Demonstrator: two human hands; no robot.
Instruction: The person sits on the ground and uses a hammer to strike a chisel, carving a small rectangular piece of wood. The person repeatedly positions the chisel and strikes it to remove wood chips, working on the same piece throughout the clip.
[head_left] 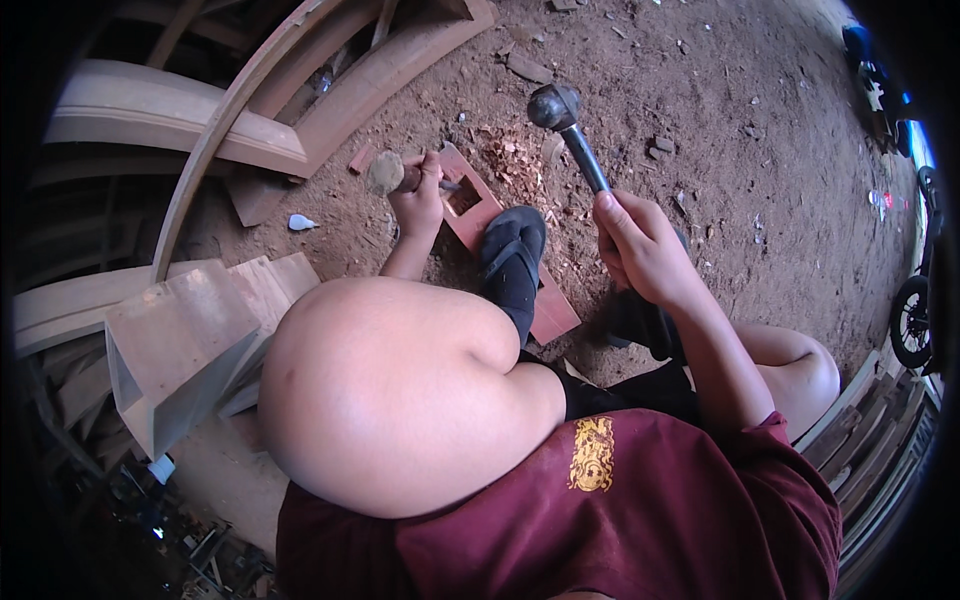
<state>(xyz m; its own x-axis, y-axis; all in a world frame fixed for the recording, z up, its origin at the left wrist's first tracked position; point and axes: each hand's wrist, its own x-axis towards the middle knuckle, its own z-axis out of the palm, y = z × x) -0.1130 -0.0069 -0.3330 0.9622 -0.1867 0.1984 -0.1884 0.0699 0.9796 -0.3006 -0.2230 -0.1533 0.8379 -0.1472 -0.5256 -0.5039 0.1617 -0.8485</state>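
Mortise part-cut in the reddish plank [545, 310], chips beside it: your left hand [418, 203] grips the chisel [390, 175] there, right hand [640, 245] clenches the raised hammer [565, 120].

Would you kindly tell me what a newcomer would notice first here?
A raised hammer in the right hand stands out at upper centre. Just left, the left hand holds a chisel on a reddish plank, pinned under a black sandal. Wood chips litter the dirt behind.
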